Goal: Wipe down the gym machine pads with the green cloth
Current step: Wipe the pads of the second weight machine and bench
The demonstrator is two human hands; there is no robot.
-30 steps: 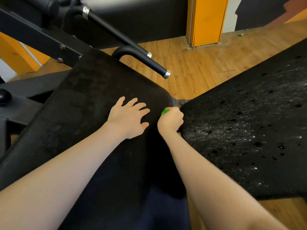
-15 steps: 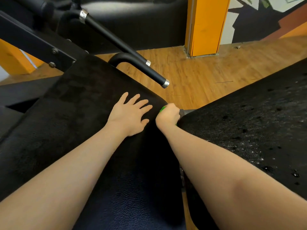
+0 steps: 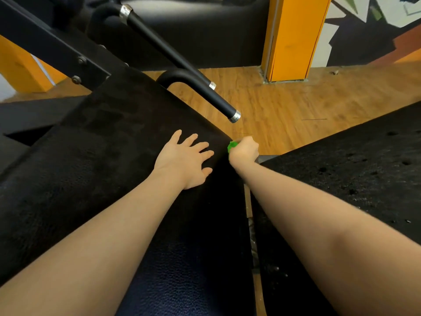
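Note:
A wide black machine pad point(image 3: 98, 160) fills the left and centre of the head view. My left hand point(image 3: 185, 159) lies flat on it with fingers spread, near its far right corner. My right hand point(image 3: 243, 151) is curled into a fist around the green cloth point(image 3: 232, 146), of which only a small bright tuft shows at the pad's right edge. A second black pad point(image 3: 355, 169), speckled and pitted, lies to the right; my right forearm crosses the narrow gap between the two pads.
A black handle bar with a silver end cap point(image 3: 234, 116) juts out just beyond my hands. A longer black bar point(image 3: 159, 44) and steel frame point(image 3: 52, 51) rise at the back left. An orange pillar point(image 3: 293, 37) stands on the wooden floor point(image 3: 296, 110).
My right hand with the cloth has slid forward along the left pad's right edge, toward its far corner. My left hand has stayed flat on the pad. The camera has tilted upward.

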